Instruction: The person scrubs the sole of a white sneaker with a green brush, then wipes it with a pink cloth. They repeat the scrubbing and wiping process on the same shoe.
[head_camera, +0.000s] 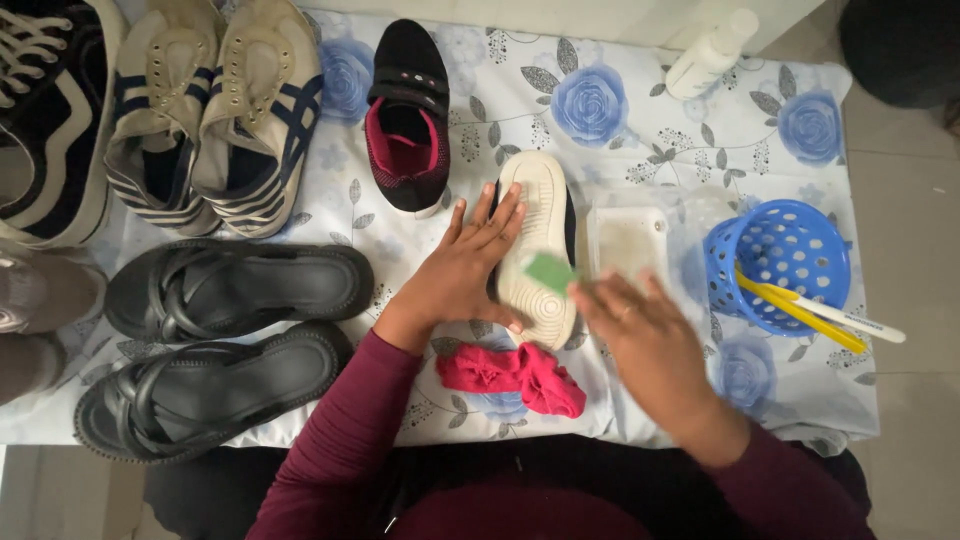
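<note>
A table (640, 130) covered with a white cloth printed in blue roses filled the view. Along its left side stood a large dark sneaker with white laces (45, 110), a pair of cream sneakers with navy stripes (215, 110), and nearer, a pair of black sandals (225, 340) lying side by side. A black shoe with a pink lining (407, 120) stood far of centre.

In the middle lay a small shoe turned sole up (540, 240), its pale sole facing the camera, its long axis running near to far with a slight tilt. The left hand (465, 270) lay flat and open against the shoe's left edge, fingers spread toward the far side, pressing it in place rather than gripping it. The right hand (650, 340), blurred, came in from the right, its fingers closed on a small green sponge (550, 272) that touched the sole's near half. So the shoe lay just left of the right hand and just right of the left, with both hands touching or almost touching it.

A blue perforated basket (775, 265) sat at right, holding yellow and white brushes (820, 315). A clear plastic tray (628, 240) lay between basket and shoe. A crumpled pink cloth (515, 378) lay near the front edge, and a white bottle (710, 55) at far right.
</note>
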